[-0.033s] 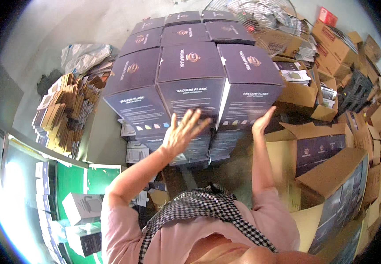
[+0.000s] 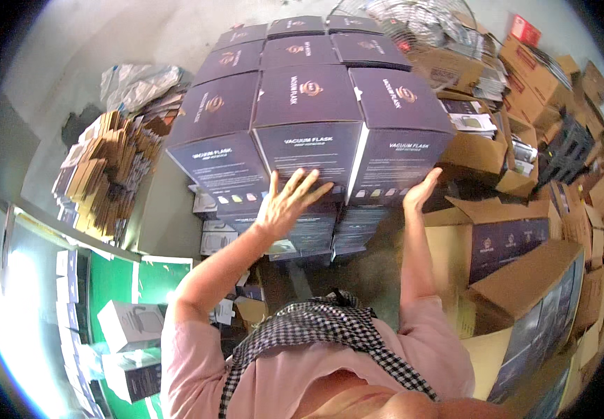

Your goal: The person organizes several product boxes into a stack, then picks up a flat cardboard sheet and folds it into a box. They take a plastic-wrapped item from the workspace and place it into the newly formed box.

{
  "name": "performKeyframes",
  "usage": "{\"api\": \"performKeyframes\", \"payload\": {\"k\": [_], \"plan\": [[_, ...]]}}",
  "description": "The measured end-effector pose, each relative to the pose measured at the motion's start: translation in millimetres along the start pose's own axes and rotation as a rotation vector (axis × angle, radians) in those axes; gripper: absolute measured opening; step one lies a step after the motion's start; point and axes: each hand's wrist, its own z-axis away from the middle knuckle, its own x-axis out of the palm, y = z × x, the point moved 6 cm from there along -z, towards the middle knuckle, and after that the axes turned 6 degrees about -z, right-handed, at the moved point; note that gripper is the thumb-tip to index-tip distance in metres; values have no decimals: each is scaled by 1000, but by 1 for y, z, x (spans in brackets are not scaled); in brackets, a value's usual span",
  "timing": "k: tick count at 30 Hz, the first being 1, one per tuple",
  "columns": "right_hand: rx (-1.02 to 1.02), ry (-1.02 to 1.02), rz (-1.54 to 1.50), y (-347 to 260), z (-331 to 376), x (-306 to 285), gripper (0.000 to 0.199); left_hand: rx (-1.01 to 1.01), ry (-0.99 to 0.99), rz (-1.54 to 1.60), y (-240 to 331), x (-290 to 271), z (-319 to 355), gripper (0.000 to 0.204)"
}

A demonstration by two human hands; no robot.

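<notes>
A large block of dark purple-blue product boxes stands in front of me, stacked in rows with more layers below. My left hand (image 2: 285, 208) lies with spread fingers against the lower front of the middle box (image 2: 307, 94). On the other side, my right hand (image 2: 421, 194) is stretched open, its palm at the lower right edge of the right front box (image 2: 405, 101). The left front box (image 2: 217, 112) stands beside the middle one, untouched. A narrow pale gap shows between the middle and right boxes. Neither hand is wrapped around anything.
Open brown cartons (image 2: 525, 279) with dark boxes inside stand close on my right. A wire-caged fan (image 2: 421, 24) is behind the stack. Flattened cardboard (image 2: 110, 174) is piled at left, above a green surface (image 2: 110, 279) with white boxes (image 2: 131, 325). More cartons fill the far right.
Very little differs. The stack appears slightly farther right in the picture, as does the background. My left hand's fingers look sharper and still rest at the middle box's front.
</notes>
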Motion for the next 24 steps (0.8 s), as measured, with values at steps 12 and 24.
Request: {"api": "performKeyframes", "payload": {"k": [12, 24], "plan": [[222, -79, 37, 63, -6, -9, 92, -67, 228, 564, -8, 19, 47, 72], [-784, -4, 713, -155, 134, 86, 41, -1270, 187, 275, -25, -2, 454, 79]]}}
